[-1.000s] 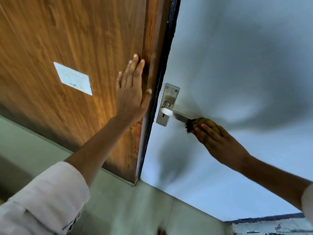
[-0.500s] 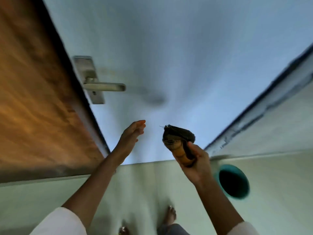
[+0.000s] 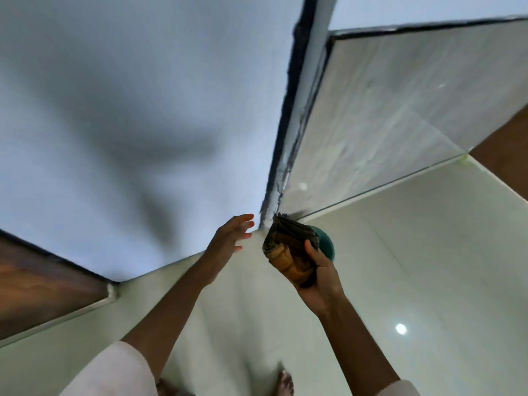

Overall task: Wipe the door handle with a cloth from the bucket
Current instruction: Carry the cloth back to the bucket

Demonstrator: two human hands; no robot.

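My right hand [image 3: 320,274] grips a bunched brown and grey-green cloth [image 3: 288,247] and holds it just above a teal bucket [image 3: 327,242], most of which the cloth hides. My left hand [image 3: 231,237] hovers to the left of the cloth, fingers spread and holding nothing. The door handle is out of view. Only the bottom corner of the wooden door [image 3: 43,284] shows at the lower left.
A pale blue-white wall [image 3: 128,110] fills the upper left and meets a tiled wall [image 3: 385,124] at a dark-edged corner [image 3: 288,132]. The bucket stands at the foot of that corner on glossy cream floor tiles [image 3: 414,267]. My bare feet [image 3: 285,384] show at the bottom.
The view has swung right and down from the door, so the handle has left the frame. My right hand carried the cloth from the handle over to the bucket. My left hand came off the door.
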